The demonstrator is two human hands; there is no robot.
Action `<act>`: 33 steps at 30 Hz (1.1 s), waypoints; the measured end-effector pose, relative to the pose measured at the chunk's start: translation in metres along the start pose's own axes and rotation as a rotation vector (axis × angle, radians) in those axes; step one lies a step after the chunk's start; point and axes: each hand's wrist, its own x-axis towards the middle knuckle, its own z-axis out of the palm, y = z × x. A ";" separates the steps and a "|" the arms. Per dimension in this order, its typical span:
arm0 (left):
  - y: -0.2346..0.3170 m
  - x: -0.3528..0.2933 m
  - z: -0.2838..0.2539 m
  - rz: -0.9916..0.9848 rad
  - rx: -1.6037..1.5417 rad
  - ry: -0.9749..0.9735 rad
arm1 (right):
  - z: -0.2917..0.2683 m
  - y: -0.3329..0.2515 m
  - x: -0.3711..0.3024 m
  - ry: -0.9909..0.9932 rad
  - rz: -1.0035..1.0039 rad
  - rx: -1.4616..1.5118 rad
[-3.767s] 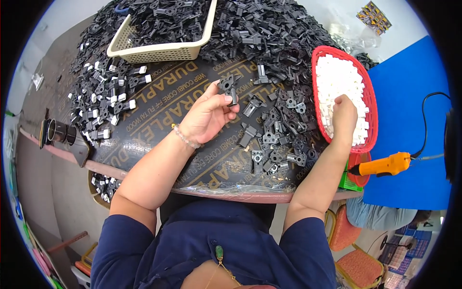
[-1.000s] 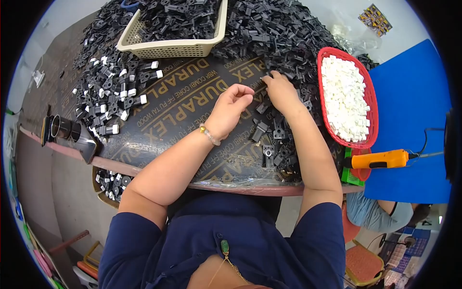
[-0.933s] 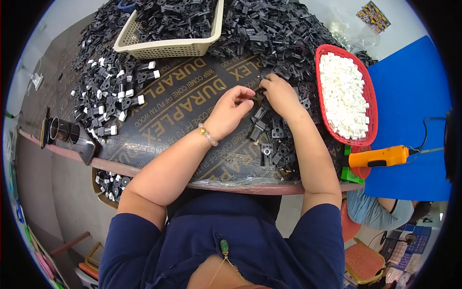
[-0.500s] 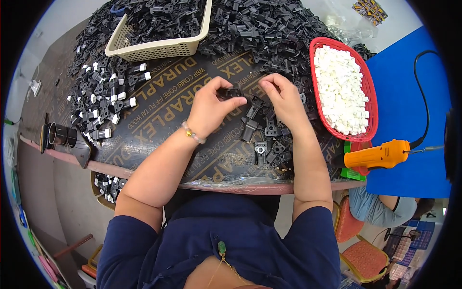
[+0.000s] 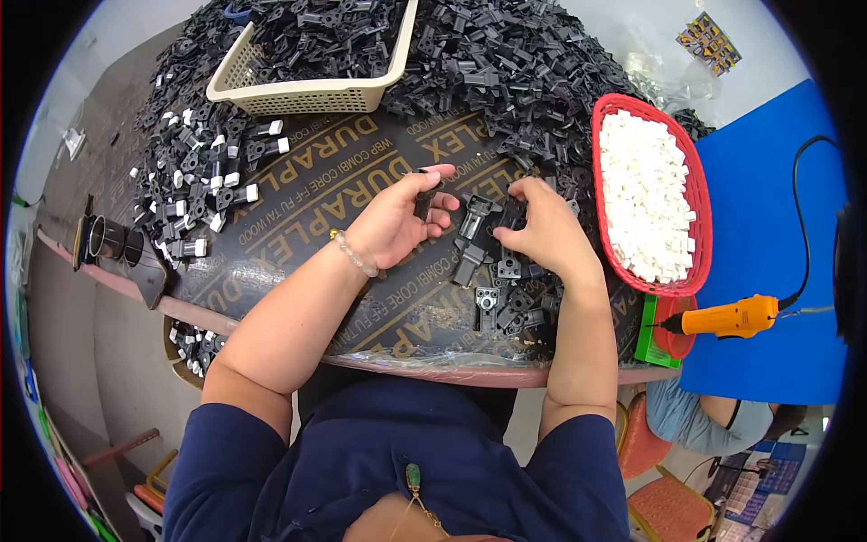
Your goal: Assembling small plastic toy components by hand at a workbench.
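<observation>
My left hand (image 5: 390, 219) holds a small black plastic part (image 5: 423, 199) between thumb and fingers, its palm turned partly up above the table. My right hand (image 5: 553, 233) is curled over a small group of loose black parts, its thumb and fingertips closed about another black plastic part (image 5: 512, 215) whose shape is mostly hidden. Between the hands lie more black parts, among them a socket-shaped piece (image 5: 477, 215) and a blocky piece (image 5: 469, 262). Closer to me is a part with a round metallic-looking centre (image 5: 488, 303).
A large heap of black parts (image 5: 506, 81) covers the far side, around a cream basket (image 5: 298, 98). Black parts with white ends (image 5: 217, 181) lie left. A red basket (image 5: 700, 194) of white pieces stands right, near an orange electric screwdriver (image 5: 731, 318) and green tray (image 5: 646, 339).
My right hand has come down onto the loose black parts, its fingers now around one. My left hand has turned its palm upward with its part. The view has shifted slightly.
</observation>
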 end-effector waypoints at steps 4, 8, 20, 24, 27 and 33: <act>0.000 0.002 -0.007 0.077 0.274 0.052 | 0.000 -0.027 0.009 0.070 -0.063 0.480; 0.002 0.000 0.003 0.028 -0.123 -0.088 | 0.031 -0.041 0.007 0.197 -0.195 0.914; -0.005 0.000 0.001 0.149 -0.041 -0.141 | 0.028 -0.034 0.014 0.252 -0.367 0.284; -0.006 -0.002 0.004 0.169 -0.015 -0.146 | 0.023 -0.034 0.013 0.230 -0.382 0.271; -0.007 0.000 0.002 0.169 -0.026 -0.167 | 0.021 -0.035 0.013 0.186 -0.386 0.311; -0.007 -0.002 0.008 0.208 0.091 -0.197 | 0.014 -0.035 0.009 0.207 -0.455 0.090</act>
